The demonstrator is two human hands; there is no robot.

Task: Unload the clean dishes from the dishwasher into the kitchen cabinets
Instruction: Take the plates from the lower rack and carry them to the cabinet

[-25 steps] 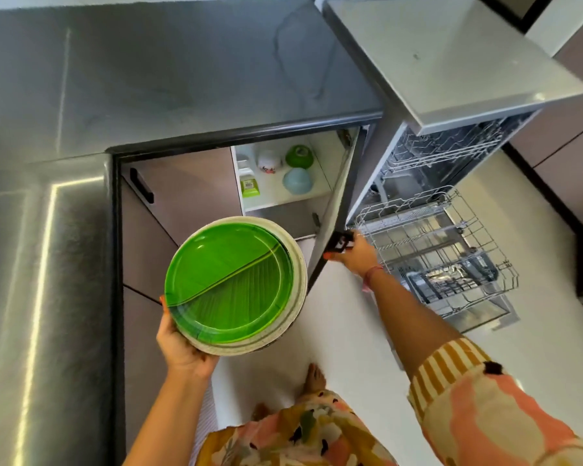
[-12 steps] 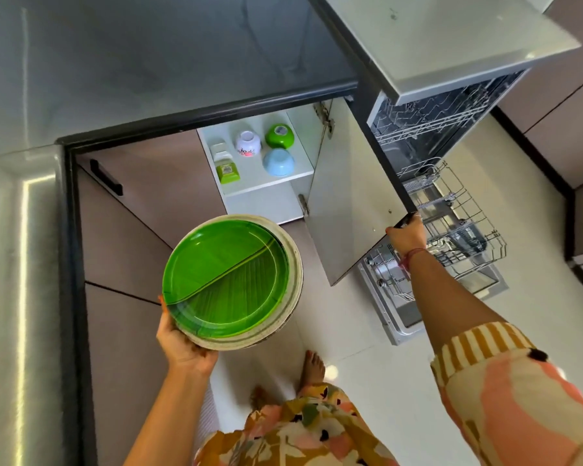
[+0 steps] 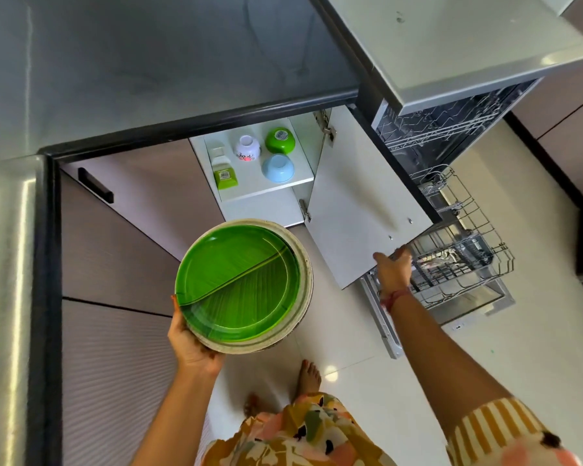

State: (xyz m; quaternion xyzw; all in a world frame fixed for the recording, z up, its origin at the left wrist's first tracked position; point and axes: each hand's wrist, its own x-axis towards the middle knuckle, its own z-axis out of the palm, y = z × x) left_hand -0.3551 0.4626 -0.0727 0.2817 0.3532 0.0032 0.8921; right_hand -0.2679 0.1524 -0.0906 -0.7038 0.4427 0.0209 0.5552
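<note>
Far to the left of the left hand (image 3: 192,344) runs a grey steel countertop (image 3: 7,264), and beneath it closed mauve cabinet fronts, one with a black bar handle (image 3: 95,190). That hand grips the near-left edge of a stack of plates (image 3: 241,287), palm under the rim and thumb curled over it, holding the stack roughly level above the pale floor. Up and beyond the stack is the open cabinet (image 3: 266,183), whose white shelf carries a small green box (image 3: 225,178), a white bowl with a floral print (image 3: 247,148), a green bowl (image 3: 280,140) and a light blue bowl (image 3: 278,167), all three bowls upside down. Nothing lies between the plates and the shelf opening. The white cabinet door (image 3: 360,196) stands swung wide, and the right hand (image 3: 392,269) reaches to its lower free corner; fingertips are at the door's edge, but whether they clasp it I cannot tell. Just right of that hand the dishwasher (image 3: 451,136) is open, its lower wire rack (image 3: 465,257) pulled out behind the door.

The top plate is bright green, glossy, moulded like a banana leaf with a curved rib dividing it. Under it sit cream-rimmed plates, slightly wider.
</note>
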